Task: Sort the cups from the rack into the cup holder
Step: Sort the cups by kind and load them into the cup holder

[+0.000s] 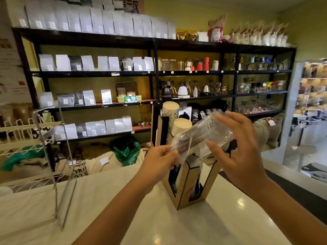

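Observation:
A stack of clear plastic cups [203, 135] lies tilted in the air above the cardboard cup holder [184, 190], rims toward the lower left. My left hand [159, 158] pinches the rim end. My right hand [237, 149] wraps around the base end from the right. Two stacks of white paper cups [180, 126] stand in the holder's rear slots. The white wire rack [26, 138] stands at the left edge of the counter; I see no cups on it.
The white counter [123, 209] carries the rack and holder. Behind it runs black shelving [154, 71] with coffee bags, kettles and glassware. Sacks and a green bag lie on the floor below. A glass partition stands at the right.

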